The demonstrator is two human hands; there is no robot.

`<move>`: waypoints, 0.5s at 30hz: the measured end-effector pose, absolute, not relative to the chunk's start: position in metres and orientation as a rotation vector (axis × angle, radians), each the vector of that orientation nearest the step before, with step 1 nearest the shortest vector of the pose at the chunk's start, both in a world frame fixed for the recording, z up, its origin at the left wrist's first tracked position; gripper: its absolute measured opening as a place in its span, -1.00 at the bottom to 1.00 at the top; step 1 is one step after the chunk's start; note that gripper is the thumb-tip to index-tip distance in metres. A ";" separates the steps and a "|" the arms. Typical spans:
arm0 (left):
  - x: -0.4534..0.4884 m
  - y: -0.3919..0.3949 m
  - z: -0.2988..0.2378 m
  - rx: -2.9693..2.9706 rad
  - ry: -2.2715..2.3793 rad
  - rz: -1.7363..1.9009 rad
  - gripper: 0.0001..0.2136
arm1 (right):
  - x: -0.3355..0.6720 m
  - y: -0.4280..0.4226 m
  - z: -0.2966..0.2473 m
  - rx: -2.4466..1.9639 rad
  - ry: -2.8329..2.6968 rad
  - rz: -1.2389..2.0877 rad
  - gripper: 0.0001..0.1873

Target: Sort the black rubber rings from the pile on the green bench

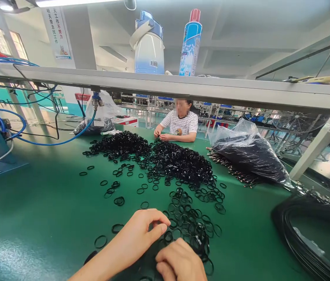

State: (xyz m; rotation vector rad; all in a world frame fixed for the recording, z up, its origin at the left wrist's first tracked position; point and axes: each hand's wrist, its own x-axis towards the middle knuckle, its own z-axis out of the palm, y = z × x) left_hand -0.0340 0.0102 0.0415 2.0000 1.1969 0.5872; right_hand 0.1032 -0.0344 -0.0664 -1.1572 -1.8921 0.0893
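My left hand [141,232] rests on the green table [42,218] near the front edge, thumb and fingers pinched together over the near end of a spread of small black rubber rings [188,222]. What the pinch holds is too small to make out. My right hand [179,261] lies just right of it, fingers curled under in a loose fist beside the rings; its contents are hidden. A large pile of the same black rings [165,158] covers the middle of the table.
Across the table a person in a striped shirt [181,125] handles rings. A clear bag of dark parts [249,154] lies at the right, coiled black cable [308,230] at the near right. Blue hoses [21,128] run at the left. A shelf [165,84] holds a jug and spray can.
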 end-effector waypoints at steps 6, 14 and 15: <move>-0.028 0.004 0.036 1.727 0.984 0.517 -0.86 | 0.133 -0.029 -0.039 -1.287 -1.270 1.055 -0.85; -0.023 0.015 0.025 1.518 0.983 0.645 -0.90 | 0.139 -0.032 -0.022 -1.206 -1.143 1.056 -0.89; -0.024 0.016 0.026 1.509 0.999 0.664 -0.89 | 0.140 -0.032 -0.020 -1.225 -1.147 1.036 -0.88</move>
